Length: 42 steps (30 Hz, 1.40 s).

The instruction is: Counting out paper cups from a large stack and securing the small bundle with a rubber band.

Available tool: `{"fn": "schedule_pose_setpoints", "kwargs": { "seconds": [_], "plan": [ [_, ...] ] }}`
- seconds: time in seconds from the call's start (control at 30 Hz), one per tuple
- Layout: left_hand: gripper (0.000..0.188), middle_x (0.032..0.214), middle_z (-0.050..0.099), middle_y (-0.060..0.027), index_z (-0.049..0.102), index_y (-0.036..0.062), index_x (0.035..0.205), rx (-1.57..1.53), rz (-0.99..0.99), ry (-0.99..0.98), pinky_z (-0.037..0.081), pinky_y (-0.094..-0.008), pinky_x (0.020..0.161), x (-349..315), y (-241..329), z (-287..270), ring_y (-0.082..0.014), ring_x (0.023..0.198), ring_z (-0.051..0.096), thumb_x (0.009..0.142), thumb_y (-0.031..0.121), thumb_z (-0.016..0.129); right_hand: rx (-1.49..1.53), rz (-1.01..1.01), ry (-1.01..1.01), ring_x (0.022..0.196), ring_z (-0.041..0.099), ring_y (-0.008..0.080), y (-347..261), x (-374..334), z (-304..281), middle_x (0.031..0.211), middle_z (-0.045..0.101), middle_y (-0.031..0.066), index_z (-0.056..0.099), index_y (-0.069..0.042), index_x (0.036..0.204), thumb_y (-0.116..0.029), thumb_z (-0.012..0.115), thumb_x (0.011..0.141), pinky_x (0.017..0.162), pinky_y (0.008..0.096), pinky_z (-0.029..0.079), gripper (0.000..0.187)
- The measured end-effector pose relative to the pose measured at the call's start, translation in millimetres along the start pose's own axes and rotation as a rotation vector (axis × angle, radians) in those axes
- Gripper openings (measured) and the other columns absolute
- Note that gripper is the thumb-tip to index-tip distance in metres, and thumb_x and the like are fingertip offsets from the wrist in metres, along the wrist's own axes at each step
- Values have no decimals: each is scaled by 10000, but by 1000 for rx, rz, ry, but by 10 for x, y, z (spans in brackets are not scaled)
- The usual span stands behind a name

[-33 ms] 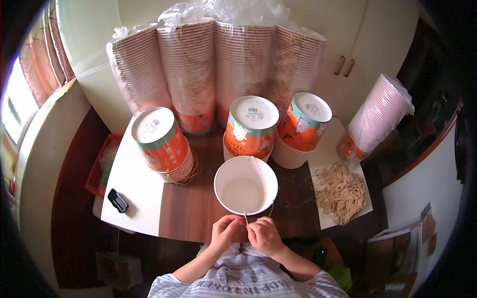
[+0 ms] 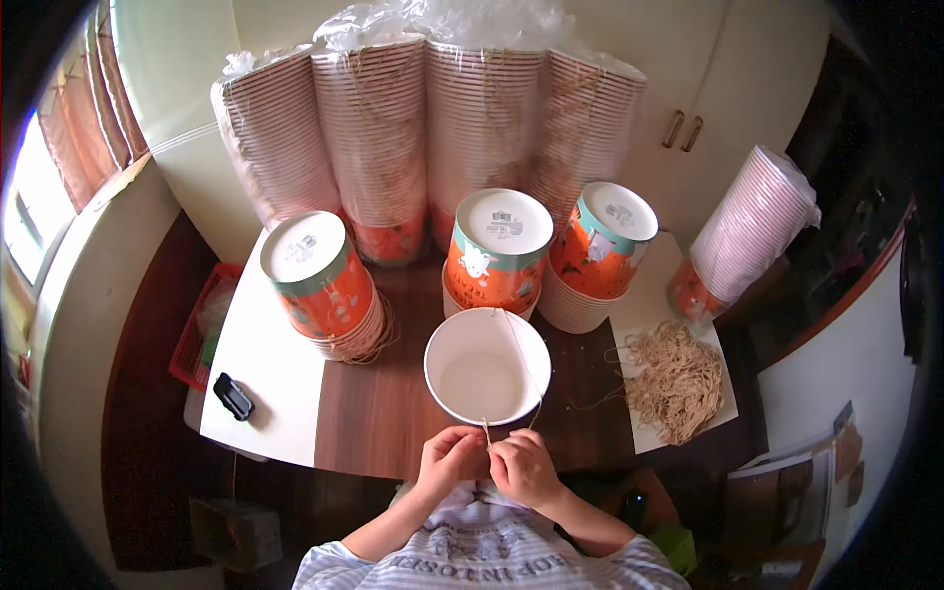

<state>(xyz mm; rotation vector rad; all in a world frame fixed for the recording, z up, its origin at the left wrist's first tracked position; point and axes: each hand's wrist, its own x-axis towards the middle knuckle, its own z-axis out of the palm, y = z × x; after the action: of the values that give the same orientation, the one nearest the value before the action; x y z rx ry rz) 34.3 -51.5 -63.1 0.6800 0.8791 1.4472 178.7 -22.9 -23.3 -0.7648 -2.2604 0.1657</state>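
Both hands meet at the lower middle of the frame, just under the near rim of an open white paper bowl [image 2: 487, 366] that sits mouth-up on the brown table [image 2: 379, 418]. The left hand [image 2: 447, 460] and the right hand [image 2: 524, 465] are curled with fingertips pressed together, each pinching an end of a thin tan string [image 2: 519, 356] whose short tip sticks up between them. From that pinch the string runs up across the bowl's mouth to its far rim and also curves around the right side of the rim, so the bowl lies just above the grip and is touched only through the string. By the look of it, the step in hand is knotting the 2 string ends at the bowl's near edge; the next move seems to call for drawing the ends snug without tipping the light bowl or letting the string slide off the rim. Behind the bowl, in the middle of the frame, stand 3 upside-down stacks of orange printed bowls [image 2: 497, 258], and tall bagged stacks [image 2: 433, 138] fill the top. A loose heap of tan strings [image 2: 677, 379] lies to the right of the bowl, well apart from the hands.
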Motion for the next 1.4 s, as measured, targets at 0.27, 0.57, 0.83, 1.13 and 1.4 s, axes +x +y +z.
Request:
{"fn": "schedule_pose_setpoints", "kwargs": {
  "seconds": [0.27, 0.57, 0.83, 1.13, 1.4],
  "plan": [
    [111, 892, 600, -23, 594, 17, 917, -127, -207, -89, 477, -239, 716, -48, 53, 96, -103, 809, 565, 853, 90, 540, -103, 11, -32, 723, 549, 180, -56, -70, -22, 794, 552, 39, 456, -63, 949, -59, 614, 713, 771, 396, 362, 284],
    [92, 737, 588, -14, 588, 40, 833, -287, -376, 61, 457, -219, 605, 2, 84, 152, -99, 664, 553, 848, 128, 563, -212, 121, -89, 641, 536, 137, -66, -27, -7, 601, 521, -18, 530, -93, 815, -68, 522, 714, 722, 359, 350, 105],
    [82, 708, 564, 16, 596, 42, 795, -290, -396, 94, 398, -194, 556, 137, 258, 173, -55, 618, 485, 836, 109, 574, -280, 58, -168, 622, 514, 124, -149, 20, -85, 587, 497, -34, 533, -115, 756, -99, 522, 700, 673, 344, 343, 59],
    [66, 727, 587, -12, 609, 34, 796, -348, -462, 25, 422, -205, 583, 243, 235, 145, -80, 628, 514, 818, 92, 588, -286, -2, -208, 622, 500, 130, -145, 117, -97, 591, 477, -26, 524, -112, 727, -130, 516, 717, 648, 324, 342, 22],
    [86, 737, 586, -21, 602, 36, 817, -296, -457, 2, 457, -241, 566, 262, 250, 128, -99, 627, 535, 836, 110, 563, -328, -4, -271, 642, 501, 138, -104, 54, -90, 606, 498, -21, 521, -120, 701, -163, 547, 723, 672, 338, 341, 54]
  ]
}}
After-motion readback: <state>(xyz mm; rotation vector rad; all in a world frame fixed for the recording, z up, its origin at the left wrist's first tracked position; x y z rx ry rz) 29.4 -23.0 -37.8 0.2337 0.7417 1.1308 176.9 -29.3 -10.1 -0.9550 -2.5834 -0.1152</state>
